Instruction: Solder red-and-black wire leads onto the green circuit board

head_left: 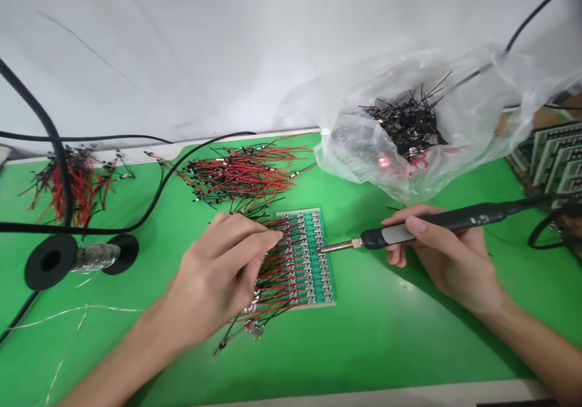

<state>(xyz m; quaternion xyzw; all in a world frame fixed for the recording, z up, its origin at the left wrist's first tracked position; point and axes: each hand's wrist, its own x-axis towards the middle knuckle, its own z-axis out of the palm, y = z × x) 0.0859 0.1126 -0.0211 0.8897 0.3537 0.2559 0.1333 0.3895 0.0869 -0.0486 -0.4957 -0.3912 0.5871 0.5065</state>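
A green circuit board (pixel 313 255) lies on the green mat, with several red and black wires (pixel 273 273) laid across it in rows. My left hand (pixel 222 270) rests on those wires, its fingers together and pressing them down near the board's upper left. My right hand (pixel 443 252) grips a black and grey soldering iron (pixel 436 225) like a pen. The iron's metal tip (pixel 325 248) touches the board's right side.
A loose heap of red and black wires (pixel 240 173) lies behind the board, another heap (pixel 75 182) at far left. A clear plastic bag (pixel 418 122) of black parts sits at the back right. A solder spool (pixel 79 258) and black cables (pixel 150 204) lie left. Stacked boards (pixel 552 155) stand at the right edge.
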